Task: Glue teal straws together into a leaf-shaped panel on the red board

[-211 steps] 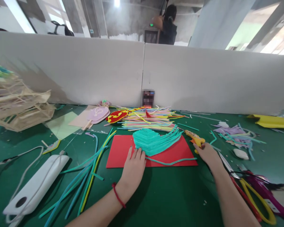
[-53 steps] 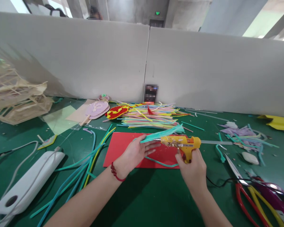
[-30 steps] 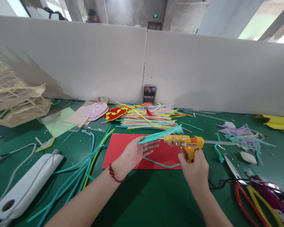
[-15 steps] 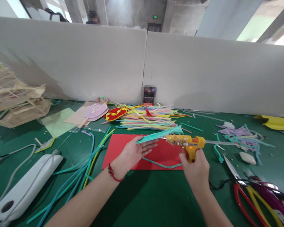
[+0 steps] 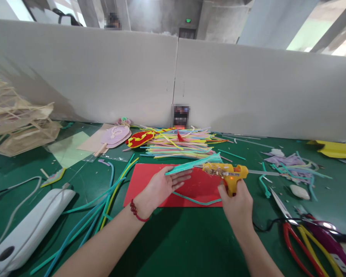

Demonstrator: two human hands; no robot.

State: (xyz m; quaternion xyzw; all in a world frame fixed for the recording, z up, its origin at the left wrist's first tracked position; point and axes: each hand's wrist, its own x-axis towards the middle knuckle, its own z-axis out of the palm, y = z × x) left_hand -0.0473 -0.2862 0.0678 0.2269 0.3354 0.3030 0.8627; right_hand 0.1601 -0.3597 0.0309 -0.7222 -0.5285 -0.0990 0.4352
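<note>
My left hand (image 5: 160,187), with a red beaded bracelet at the wrist, grips one end of a flat teal piece of pipe cleaners (image 5: 193,164) between thumb and fingers. The piece slants up to the right above a red sheet (image 5: 150,194). In my right hand (image 5: 238,204) is a yellow glue gun (image 5: 226,174), its body crusted with residue and a clear glue stick at its rear. The nozzle points left, close against the lower edge of the teal piece; contact is unclear. A single teal pipe cleaner (image 5: 200,201) lies on the red sheet.
Coloured pipe cleaners (image 5: 178,148) are heaped behind the sheet, with more (image 5: 96,213) at left beside a white power strip (image 5: 34,227). Scissors (image 5: 291,227) and a black cord (image 5: 269,224) lie at right. A wooden stick model (image 5: 20,123) stands far left, before a grey partition (image 5: 89,73).
The view has shifted very slightly. My hands, the teal piece and the glue gun keep almost the same positions.
</note>
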